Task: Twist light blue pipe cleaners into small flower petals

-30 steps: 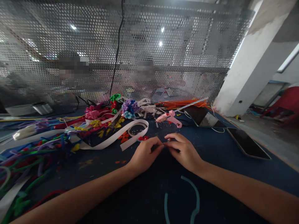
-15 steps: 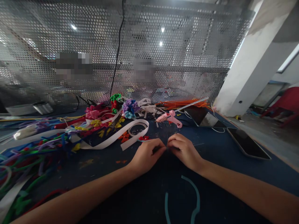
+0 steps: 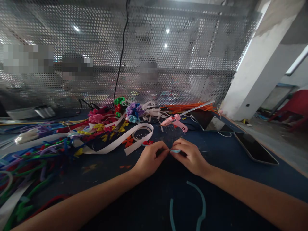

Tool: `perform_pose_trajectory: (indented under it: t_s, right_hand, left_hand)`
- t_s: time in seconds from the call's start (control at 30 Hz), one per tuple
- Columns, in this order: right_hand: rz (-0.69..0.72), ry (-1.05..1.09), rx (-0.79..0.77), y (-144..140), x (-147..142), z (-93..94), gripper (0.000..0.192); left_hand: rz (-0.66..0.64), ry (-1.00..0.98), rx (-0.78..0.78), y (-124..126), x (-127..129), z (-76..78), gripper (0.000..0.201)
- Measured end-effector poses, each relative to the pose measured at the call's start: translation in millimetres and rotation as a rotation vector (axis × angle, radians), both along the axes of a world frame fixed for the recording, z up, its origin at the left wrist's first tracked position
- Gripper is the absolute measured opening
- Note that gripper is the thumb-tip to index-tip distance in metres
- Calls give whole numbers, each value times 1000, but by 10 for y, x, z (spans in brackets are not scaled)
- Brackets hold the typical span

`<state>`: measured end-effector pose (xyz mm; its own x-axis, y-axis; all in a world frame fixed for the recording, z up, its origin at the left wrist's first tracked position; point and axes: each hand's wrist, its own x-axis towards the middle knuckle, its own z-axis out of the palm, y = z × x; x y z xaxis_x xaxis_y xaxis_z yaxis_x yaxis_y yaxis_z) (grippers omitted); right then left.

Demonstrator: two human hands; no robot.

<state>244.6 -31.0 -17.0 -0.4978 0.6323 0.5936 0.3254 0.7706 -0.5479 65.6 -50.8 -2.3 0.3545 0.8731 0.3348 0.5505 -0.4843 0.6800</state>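
Left hand (image 3: 151, 158) and right hand (image 3: 190, 156) close together ahead of the body, fingertips meeting or nearly so; cannot tell if skin touches skin. Both pinched, thumb to forefinger, on a light-blue strip (image 3: 175, 150). Strip lies at the meeting point, mostly on the right hand's side, across the front of those fingers. Visible long axis runs left to right, slightly bowed; left end goes in at the fingertips, right end points toward the right knuckles. Remainder hidden by fingers. A bit of blue (image 3: 144, 145) shows just beyond the left knuckles; cannot tell if it is the same piece.

Nearer the body than the hands, between the forearms: a curved blue piece (image 3: 204, 202) and a straighter one (image 3: 171, 210), both running roughly toward the body. Beyond the hands: pink glue gun (image 3: 176, 122), nozzle to the left. Red flower (image 3: 148, 142) just beyond the left hand; white ribbon (image 3: 133, 147) farther left. Dark tablet (image 3: 256, 148) well right of the right hand.
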Motion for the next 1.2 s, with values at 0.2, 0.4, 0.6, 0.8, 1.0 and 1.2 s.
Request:
perform_pose_trajectory:
  t_s: [0.2, 0.4, 0.6, 0.8, 1.0, 1.2]
  right_hand:
    - [-9, 7, 7, -1, -2, -8, 8]
    - [-37, -6, 47, -17, -7, -25, 4]
    - [-68, -29, 60, -18, -6, -22, 16]
    - [-111, -174, 166, -19, -11, -49, 28]
    - [-106, -161, 346, -33, 12, -67, 12]
    - [-121, -189, 446, -26, 4, -60, 12]
  left_hand:
    - [-19, 68, 17, -18, 1, 0, 9]
    - [-20, 43, 5, -15, 9, 8, 11]
    - [10, -30, -8, 14, 7, -2, 13]
    - [36, -74, -48, 38, -5, -9, 16]
    - [17, -66, -66, 38, -7, -11, 17]
    - [41, -41, -58, 41, 1, -1, 20]
